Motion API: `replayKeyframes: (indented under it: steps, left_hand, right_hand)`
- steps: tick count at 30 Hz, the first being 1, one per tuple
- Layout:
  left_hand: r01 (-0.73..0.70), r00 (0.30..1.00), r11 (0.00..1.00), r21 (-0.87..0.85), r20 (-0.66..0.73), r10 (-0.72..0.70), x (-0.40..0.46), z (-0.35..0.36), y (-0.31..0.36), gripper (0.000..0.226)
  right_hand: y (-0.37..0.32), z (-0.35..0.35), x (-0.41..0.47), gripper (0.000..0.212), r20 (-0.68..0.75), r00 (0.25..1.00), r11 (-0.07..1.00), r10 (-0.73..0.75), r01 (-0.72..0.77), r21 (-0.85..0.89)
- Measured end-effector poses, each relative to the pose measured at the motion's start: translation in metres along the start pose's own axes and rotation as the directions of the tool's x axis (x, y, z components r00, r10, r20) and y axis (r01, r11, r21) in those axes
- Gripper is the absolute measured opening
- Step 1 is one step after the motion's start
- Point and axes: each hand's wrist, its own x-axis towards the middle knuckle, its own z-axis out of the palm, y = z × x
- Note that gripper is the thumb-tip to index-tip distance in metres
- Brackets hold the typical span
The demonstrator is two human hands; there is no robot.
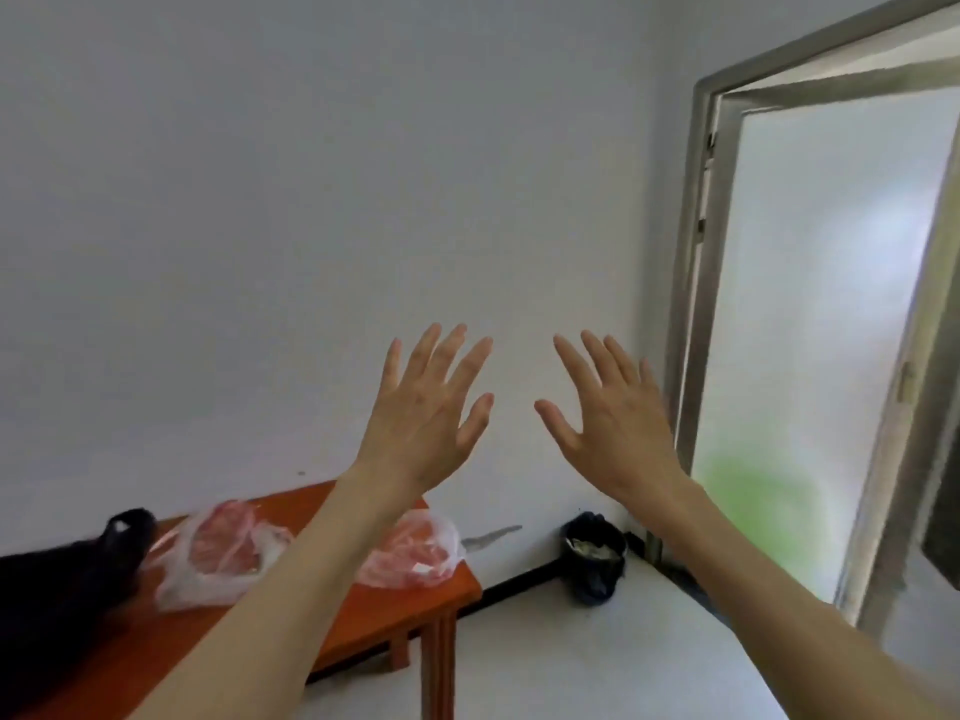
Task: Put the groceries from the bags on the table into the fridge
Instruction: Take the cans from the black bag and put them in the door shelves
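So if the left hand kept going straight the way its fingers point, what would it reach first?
Probably the plain white wall. The left hand is raised, open and empty, fingers pointing up and forward above the orange wooden table. Nothing shows between, though depth is unclear.

A plain white wall (311, 200) fills most of the view. At right, a grey-framed door (810, 330) with frosted glass stands open, letting in soft daylight with a green blur low down. The floor (623, 641) is pale. A dark skirting (519, 582) runs along the wall's base. A dark bin (595, 556) sits in the corner.
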Motion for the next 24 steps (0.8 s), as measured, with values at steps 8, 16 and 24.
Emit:
replayKeyframes:
  steps: [8,16,24]
  left_hand:
    - [0.302,0.916,0.946,0.121,0.239,-0.323,-0.138,0.014,-0.127,0.056]
    - [0.497,0.781,0.836,0.233,0.302,-0.548,-0.249,0.019,-0.243,0.058]
    - [0.556,0.728,0.757,0.343,0.238,-0.643,-0.272,0.016,-0.391,0.052]
  right_hand:
    - [-0.162,0.126,-0.027,0.064,0.251,0.957,0.964,-0.145,0.080,0.252]
    - [-0.285,0.224,-0.018,0.061,0.369,0.845,0.881,-0.387,0.221,0.418]
    - [-0.404,0.315,0.039,0.062,0.335,0.771,0.773,-0.542,0.300,0.559]
